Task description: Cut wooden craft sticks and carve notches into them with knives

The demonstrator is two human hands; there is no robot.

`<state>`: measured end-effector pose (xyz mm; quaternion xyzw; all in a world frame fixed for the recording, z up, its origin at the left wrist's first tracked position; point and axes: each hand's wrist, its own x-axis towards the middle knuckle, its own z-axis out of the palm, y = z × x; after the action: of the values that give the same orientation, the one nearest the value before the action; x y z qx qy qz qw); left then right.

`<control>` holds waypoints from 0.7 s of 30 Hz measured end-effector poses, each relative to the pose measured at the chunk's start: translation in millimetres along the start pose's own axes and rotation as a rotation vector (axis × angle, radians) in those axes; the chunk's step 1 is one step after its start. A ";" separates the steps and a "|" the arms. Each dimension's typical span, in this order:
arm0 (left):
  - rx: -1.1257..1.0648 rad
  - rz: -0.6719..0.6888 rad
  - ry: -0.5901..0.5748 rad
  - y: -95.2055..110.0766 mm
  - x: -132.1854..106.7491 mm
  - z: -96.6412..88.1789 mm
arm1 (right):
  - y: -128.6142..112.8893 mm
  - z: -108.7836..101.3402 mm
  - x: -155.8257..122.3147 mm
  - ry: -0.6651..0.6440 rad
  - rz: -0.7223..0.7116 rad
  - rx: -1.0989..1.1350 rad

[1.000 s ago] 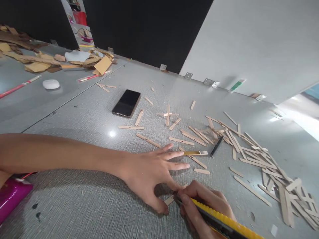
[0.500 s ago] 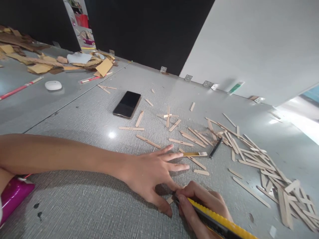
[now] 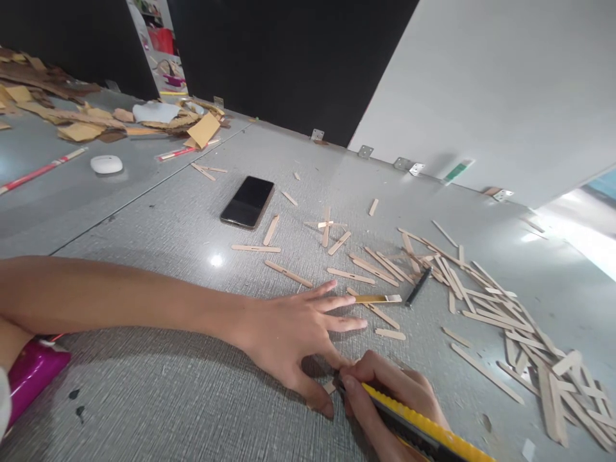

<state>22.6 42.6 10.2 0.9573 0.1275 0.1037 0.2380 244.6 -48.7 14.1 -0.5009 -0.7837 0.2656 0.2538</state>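
My left hand lies with its fingers spread on the grey table, its thumb and index finger around a small wooden craft stick and pressing it down. Most of that stick is hidden under the fingers. In my right hand is a yellow and black utility knife, gripped near its front end. The knife's tip meets the stick between my two hands; the blade itself is hidden by my fingers. Just beyond my left fingertips lie a narrow gold-coloured strip and a short stick piece.
Many loose craft sticks are heaped on the right, with a dark pen-like rod beside them. Further back are a black phone, a white earbud case and cardboard scraps. A shiny purple object sits at lower left.
The whole view has shifted very slightly to the right. Both hands, the knife and the stick keep the same places relative to each other.
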 end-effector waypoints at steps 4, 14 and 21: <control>0.003 0.004 -0.005 1.1 0.3 -1.4 | 2.3 5.5 -0.7 0.032 -0.020 -0.070; -0.113 -0.033 -0.066 4.4 1.9 -5.9 | 3.8 0.1 4.9 -0.093 -0.126 -0.021; -0.159 -0.079 -0.081 5.6 2.5 -7.4 | 3.2 -2.6 2.0 -0.144 -0.060 0.002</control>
<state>24.1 41.7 19.6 0.9330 0.1469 0.0654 0.3219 247.7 -45.3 14.1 -0.4566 -0.8143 0.2940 0.2049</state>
